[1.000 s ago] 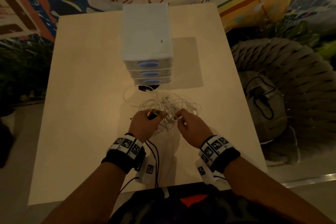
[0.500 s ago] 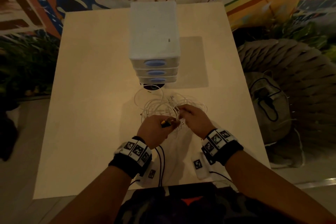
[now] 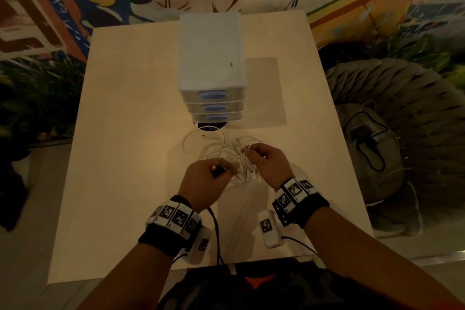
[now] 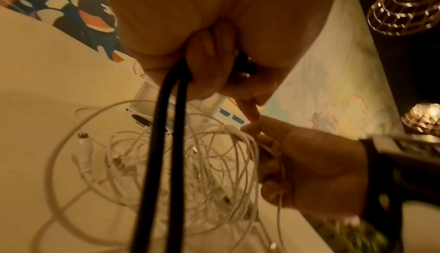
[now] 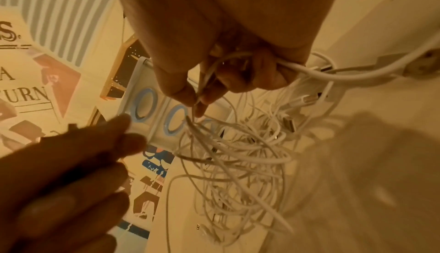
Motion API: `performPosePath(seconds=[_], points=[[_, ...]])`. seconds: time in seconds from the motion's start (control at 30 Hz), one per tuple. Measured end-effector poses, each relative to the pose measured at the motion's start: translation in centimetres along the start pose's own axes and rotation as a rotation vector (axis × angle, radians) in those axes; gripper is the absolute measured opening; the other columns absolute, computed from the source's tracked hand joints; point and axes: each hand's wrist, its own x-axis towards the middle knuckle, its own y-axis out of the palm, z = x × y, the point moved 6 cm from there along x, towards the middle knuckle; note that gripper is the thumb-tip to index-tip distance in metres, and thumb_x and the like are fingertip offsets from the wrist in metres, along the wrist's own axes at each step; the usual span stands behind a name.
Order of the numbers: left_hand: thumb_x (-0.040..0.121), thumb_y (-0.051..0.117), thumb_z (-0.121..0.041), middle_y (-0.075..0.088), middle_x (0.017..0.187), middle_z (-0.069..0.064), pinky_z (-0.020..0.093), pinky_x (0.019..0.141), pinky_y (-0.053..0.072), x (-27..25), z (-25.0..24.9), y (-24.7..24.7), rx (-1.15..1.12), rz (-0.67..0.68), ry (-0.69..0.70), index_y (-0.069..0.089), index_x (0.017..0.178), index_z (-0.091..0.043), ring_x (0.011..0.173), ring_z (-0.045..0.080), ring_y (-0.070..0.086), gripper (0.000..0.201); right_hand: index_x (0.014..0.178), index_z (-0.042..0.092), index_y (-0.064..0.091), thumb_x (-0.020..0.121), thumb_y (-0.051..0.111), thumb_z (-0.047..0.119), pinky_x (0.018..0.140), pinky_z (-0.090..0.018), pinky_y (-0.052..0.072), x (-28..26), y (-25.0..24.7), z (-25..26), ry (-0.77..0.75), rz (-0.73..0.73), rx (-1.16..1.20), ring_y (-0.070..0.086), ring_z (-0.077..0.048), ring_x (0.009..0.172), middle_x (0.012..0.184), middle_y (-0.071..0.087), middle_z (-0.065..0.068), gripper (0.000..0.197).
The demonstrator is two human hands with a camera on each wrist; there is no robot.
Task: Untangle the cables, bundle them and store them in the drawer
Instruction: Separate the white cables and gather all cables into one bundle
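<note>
Two hands at work, listed left to right. My left hand (image 3: 205, 178) is fisted round a black cable (image 4: 164, 144), doubled and hanging from the grip, plug end (image 3: 218, 170) at my thumb. Between my hands, touching both: tangle of thin white cables (image 3: 226, 153) on the table (image 3: 120, 133); likely light, limp, snag-prone, best taken near a connector. My right hand (image 3: 269, 163) pinches several white strands. Beyond the hands: three-drawer unit (image 3: 214, 106), all drawers closed.
</note>
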Motion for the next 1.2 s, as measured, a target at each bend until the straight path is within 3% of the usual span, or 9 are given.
performPosePath(seconds=[0.1, 0.3, 0.43, 0.6, 0.73, 0.83, 0.93, 1.1, 1.2], points=[[0.094, 0.061, -0.049, 0.073, 0.078, -0.01, 0.024, 0.074, 0.051, 0.7, 0.2, -1.1, -0.136, -0.157, -0.052, 0.075, 0.082, -0.028, 0.077, 0.001, 0.066, 0.028, 0.089, 0.022, 0.077, 0.09, 0.071, 0.029, 0.068, -0.027, 0.049, -0.5, 0.0, 0.7, -0.063, -0.032, -0.047, 0.06, -0.012, 0.068, 0.078, 0.071, -0.002, 0.009], [0.095, 0.058, -0.052, 0.072, 0.077, 0.002, 0.036, 0.072, 0.049, 2.6, -0.3, 1.0, -0.084, -0.054, -0.122, 0.074, 0.087, -0.016, 0.076, 0.016, 0.065, 0.04, 0.093, 0.03, 0.076, 0.09, 0.07, 0.033, 0.065, -0.021, 0.045, -2.3, 0.6, 2.6, -0.19, -0.002, -0.207, 0.056, -0.003, 0.063, 0.074, 0.064, 0.015, 0.007], [0.09, 0.072, -0.038, 0.077, 0.079, -0.005, 0.025, 0.077, 0.053, 2.4, -0.2, 1.0, -0.338, -0.121, -0.137, 0.077, 0.077, -0.031, 0.079, 0.003, 0.069, 0.016, 0.095, 0.034, 0.075, 0.091, 0.069, 0.035, 0.068, -0.013, 0.045, -2.9, 0.2, 2.7, -0.179, 0.033, -0.219, 0.06, 0.003, 0.069, 0.079, 0.066, 0.021, 0.007], [0.087, 0.076, -0.032, 0.078, 0.081, -0.007, 0.029, 0.083, 0.056, 2.0, 0.1, 0.9, -0.385, -0.084, -0.093, 0.079, 0.079, -0.031, 0.085, 0.007, 0.072, 0.009, 0.095, 0.026, 0.075, 0.1, 0.053, 0.042, 0.084, -0.03, 0.055, -2.3, 0.0, 2.2, -0.043, 0.108, -0.105, 0.07, -0.006, 0.084, 0.09, 0.076, 0.01, 0.028], [0.088, 0.076, -0.028, 0.078, 0.082, -0.006, 0.03, 0.086, 0.057, 1.8, 0.2, 0.3, -0.393, -0.097, -0.094, 0.081, 0.083, -0.022, 0.086, 0.007, 0.072, 0.009, 0.084, 0.016, 0.075, 0.095, 0.064, 0.033, 0.084, -0.041, 0.056, -1.3, -0.8, 2.0, 0.02, 0.059, -0.091, 0.07, -0.016, 0.08, 0.08, 0.075, 0.001, 0.022], [0.086, 0.077, -0.033, 0.078, 0.085, -0.011, 0.024, 0.087, 0.054, 1.7, 0.4, -0.8, -0.425, -0.165, -0.104, 0.081, 0.089, -0.019, 0.089, 0.0, 0.071, 0.015, 0.082, 0.011, 0.073, 0.09, 0.07, 0.034, 0.078, -0.038, 0.053, -1.0, -1.6, 1.6, 0.081, 0.061, -0.168, 0.064, -0.016, 0.074, 0.081, 0.073, -0.005, 0.024], [0.089, 0.073, -0.037, 0.077, 0.082, -0.004, 0.018, 0.078, 0.052, 1.5, 0.4, -2.3, -0.44, -0.263, -0.056, 0.078, 0.08, -0.022, 0.081, 0.002, 0.069, 0.018, 0.079, 0.019, 0.067, 0.084, 0.072, 0.043, 0.073, -0.034, 0.05, -1.0, -2.3, 1.1, 0.062, 0.041, -0.362, 0.061, -0.017, 0.076, 0.079, 0.068, 0.0, 0.026], [0.102, 0.056, -0.035, 0.057, 0.05, -0.015, 0.021, 0.052, 0.036, 1.4, 0.5, -3.9, -0.571, -0.345, -0.154, 0.073, 0.091, -0.008, 0.042, -0.003, 0.046, 0.034, 0.086, 0.033, 0.061, 0.079, 0.062, 0.06, 0.092, -0.043, 0.042, -1.3, -3.9, 0.2, 0.064, 0.054, -0.776, 0.059, -0.023, 0.097, 0.098, 0.061, 0.007, 0.028], [0.102, 0.054, -0.04, 0.068, 0.068, -0.006, 0.023, 0.047, 0.031, 1.4, 0.4, -4.0, -0.592, -0.289, -0.16, 0.071, 0.081, -0.019, 0.036, 0.003, 0.036, 0.034, 0.113, 0.035, 0.055, 0.077, 0.065, 0.049, 0.091, -0.043, 0.042, -1.7, -4.0, 0.8, -0.04, 0.036, -0.839, 0.057, -0.026, 0.106, 0.114, 0.058, 0.005, 0.039]])
